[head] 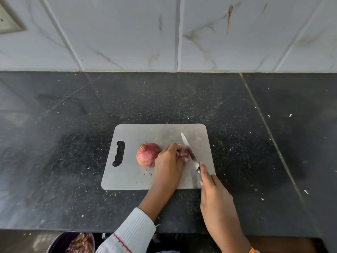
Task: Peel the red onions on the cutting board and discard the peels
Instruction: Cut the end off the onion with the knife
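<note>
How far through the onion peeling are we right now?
Done: peels already fill the bin. In hand: left hand steadies a small onion while the right hand sets the knife on it. Left: the whole onion, unpeeled, on the cutting board.

Soft, even daylight fills the frame, brightest on the marble-look wall tiles. The dark countertop shows dull, hazy reflections at left. Shadows are faint. Wide-angle distortion bends tile joints outward toward the edges. The knife blade is slightly motion-blurred.
</note>
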`<state>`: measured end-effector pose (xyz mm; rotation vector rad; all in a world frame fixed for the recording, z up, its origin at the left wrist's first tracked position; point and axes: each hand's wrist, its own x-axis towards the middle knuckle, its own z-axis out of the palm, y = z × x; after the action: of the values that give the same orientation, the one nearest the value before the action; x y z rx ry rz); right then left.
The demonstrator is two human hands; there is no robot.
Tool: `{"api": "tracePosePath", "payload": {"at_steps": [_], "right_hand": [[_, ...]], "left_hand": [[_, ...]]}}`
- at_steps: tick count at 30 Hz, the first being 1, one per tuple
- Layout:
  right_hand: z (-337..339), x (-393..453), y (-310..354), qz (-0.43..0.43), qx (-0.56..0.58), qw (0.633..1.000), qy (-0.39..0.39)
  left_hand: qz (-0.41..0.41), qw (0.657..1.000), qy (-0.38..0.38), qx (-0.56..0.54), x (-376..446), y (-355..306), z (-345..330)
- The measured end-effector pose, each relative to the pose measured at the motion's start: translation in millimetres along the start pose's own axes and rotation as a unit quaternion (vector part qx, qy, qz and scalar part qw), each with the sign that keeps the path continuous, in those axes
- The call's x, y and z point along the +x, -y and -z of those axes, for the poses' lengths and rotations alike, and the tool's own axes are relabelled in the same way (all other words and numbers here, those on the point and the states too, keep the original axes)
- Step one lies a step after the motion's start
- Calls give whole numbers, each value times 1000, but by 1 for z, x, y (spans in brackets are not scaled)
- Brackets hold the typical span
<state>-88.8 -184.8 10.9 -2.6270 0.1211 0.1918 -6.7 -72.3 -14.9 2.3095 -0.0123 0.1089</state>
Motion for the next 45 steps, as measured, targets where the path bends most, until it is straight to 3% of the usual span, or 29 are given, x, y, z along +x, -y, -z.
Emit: {"api": "tracePosePath", "payload": {"at_steps": [8, 21, 25, 28, 33, 39, 45], "right_hand": [[6, -4, 17, -16, -114, 992, 52], [-1, 16, 26, -18, -131, 991, 34], [-3, 0, 27, -45, -119, 989, 77], [-12, 14, 21, -30, -74, 997, 18], [-14, -4, 20, -50, -11, 997, 52], [-26, 21, 8, -30, -18, 999, -14], [-23, 21, -7, 11, 108, 988, -114]], "left_hand": [[6, 1000, -4, -18, 1, 4, 1], [19, 999, 7, -27, 3, 3, 4], [20, 999, 14, -26, 5, 2, 5], [12, 1000, 13, -14, 4, -1, 4], [44, 999, 12, -20, 6, 2, 5], [21, 999, 20, -11, -2, -2, 8], [-16, 996, 68, 53, -7, -2, 13]]}}
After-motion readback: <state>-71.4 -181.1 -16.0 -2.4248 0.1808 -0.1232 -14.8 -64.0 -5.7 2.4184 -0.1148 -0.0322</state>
